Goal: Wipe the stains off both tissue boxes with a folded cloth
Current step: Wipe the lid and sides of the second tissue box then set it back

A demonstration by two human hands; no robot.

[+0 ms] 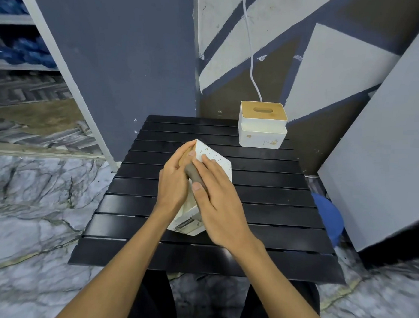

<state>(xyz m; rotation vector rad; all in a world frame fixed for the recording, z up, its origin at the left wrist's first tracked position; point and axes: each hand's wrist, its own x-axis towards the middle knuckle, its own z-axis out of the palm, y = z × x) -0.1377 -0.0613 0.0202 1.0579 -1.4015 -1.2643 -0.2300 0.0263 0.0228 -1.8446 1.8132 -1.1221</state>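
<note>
Near tissue box (215,162): white, tipped off its base, lying slantwise at the middle of the table, one corner pointing far, the near end low by the slats. Upper right face dotted with small brown specks. Wooden lid side turned left, mostly hidden. Label with dark print on the near end, too blurred to read.

Folded cloth (193,173): grey-brown, a thick narrow pad, laid along the box's upper edge and pressed against it.

Left hand (175,181): wrapped round the box's left side, fingers curled over the wooden lid, fingertips reaching the top edge. A firm hold on the box.

Right hand (216,202): laid flat over the cloth, fingers fairly straight and stretched out onto the speckled face, thumb resting along the cloth's near part. Pressing rather than pinching.

Far tissue box (261,134): upright at the far right corner of the table, well apart from the hands. White body, wooden lid with an oval slot on top, brownish marks low on the near face.

Table (262,192): black, slatted. Behind the far box, a white cable (252,67) hanging down the painted wall. To the right, a grey panel (384,154) leaning, and a blue round object (328,214) just beside the table's edge. Marbled floor (33,211) all around.
</note>
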